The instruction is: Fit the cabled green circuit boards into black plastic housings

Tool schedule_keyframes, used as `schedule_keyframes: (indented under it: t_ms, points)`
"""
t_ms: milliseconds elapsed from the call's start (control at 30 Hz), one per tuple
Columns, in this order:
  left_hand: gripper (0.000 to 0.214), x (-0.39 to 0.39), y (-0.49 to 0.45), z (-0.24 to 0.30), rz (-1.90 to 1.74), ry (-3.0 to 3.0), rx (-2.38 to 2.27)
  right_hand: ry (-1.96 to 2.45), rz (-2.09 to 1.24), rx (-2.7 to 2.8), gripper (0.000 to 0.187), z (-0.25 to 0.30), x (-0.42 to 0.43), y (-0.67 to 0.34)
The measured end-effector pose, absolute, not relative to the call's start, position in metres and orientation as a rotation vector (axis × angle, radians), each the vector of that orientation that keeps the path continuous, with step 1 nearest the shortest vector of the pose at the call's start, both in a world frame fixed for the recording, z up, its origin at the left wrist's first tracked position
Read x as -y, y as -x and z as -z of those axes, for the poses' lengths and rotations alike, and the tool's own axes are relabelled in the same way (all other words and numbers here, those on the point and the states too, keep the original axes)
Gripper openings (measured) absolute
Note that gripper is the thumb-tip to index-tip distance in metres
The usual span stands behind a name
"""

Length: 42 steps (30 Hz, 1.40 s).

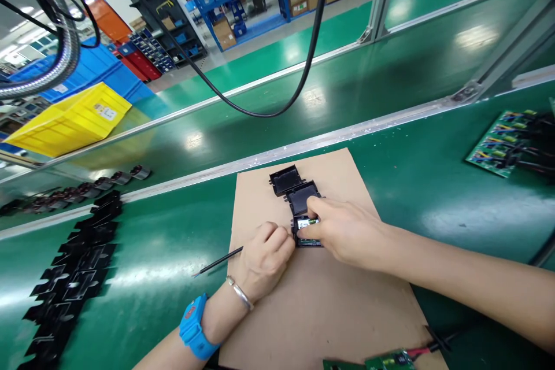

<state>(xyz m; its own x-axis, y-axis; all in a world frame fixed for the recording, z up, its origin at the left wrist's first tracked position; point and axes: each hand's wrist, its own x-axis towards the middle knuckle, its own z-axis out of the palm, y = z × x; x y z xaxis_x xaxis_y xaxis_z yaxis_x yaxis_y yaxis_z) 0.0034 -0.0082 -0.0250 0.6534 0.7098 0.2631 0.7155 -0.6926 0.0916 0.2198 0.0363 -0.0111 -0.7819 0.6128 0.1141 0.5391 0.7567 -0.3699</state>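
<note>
On a brown cardboard sheet [321, 306] lies a small black plastic case [296, 241] with a circuit board [303, 223] inside it. My right hand [342, 231] reaches in from the right, its thumb and index finger bent over the board, partly hiding board and case. Beside the case's left edge, my left hand [267, 254] is closed around a black cable [221, 260]; the stripped end sticks out to the left, while its fingertips are hidden. Two more black cases [303, 196] [285, 180] sit just beyond, touching or nearly so.
Black plastic parts [78, 277] form a long row at left, near several round metal parts [104, 182]. Wired circuit boards [494, 144] lie at right; another green board [388, 360] is at the front edge. A black cable [277, 114] hangs overhead. A yellow bin [69, 121] stands beyond the rail.
</note>
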Motion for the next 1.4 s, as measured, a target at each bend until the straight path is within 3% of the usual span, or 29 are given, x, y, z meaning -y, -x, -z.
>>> schedule_keyframes:
  t_ms: [100,233,400,567,700,867,967,1133,1267,1400]
  points:
    - [0.025,0.003,-0.001,0.012,0.414,2.924,1.311,0.931,-0.486,2.747,0.029,0.006,-0.037,-0.218]
    - [0.005,-0.008,0.003,-0.003,0.456,3.043,1.489,0.959,-0.581,2.816,0.029,-0.008,-0.037,-0.217]
    - [0.006,-0.012,0.004,0.000,0.584,3.050,1.689,1.147,-0.648,2.744,0.007,-0.027,-0.051,-0.203]
    - [0.009,-0.008,0.003,0.009,0.664,3.084,1.760,1.334,-0.647,2.818,0.040,-0.023,-0.067,-0.176]
    - [0.010,-0.006,0.002,0.016,0.715,3.061,1.782,1.292,-0.601,2.859,0.032,-0.017,-0.066,-0.167]
    - [0.010,0.001,0.006,0.011,0.686,3.071,1.764,1.246,-0.605,2.818,0.038,-0.023,-0.065,-0.186]
    - [0.011,0.015,0.009,0.000,0.676,3.014,1.783,1.192,-0.643,2.731,0.023,-0.026,-0.050,-0.213]
    - [0.022,0.034,-0.001,-0.007,0.567,3.069,1.429,1.369,-0.945,2.394,0.024,-0.016,-0.010,-0.246]
    - [0.041,0.033,-0.010,0.011,0.378,3.080,1.189,1.445,-1.050,2.333,0.013,-0.004,0.001,-0.243]
    - [0.033,0.032,-0.010,0.026,0.448,3.025,1.222,1.421,-1.051,2.335,0.014,0.004,-0.002,-0.236]
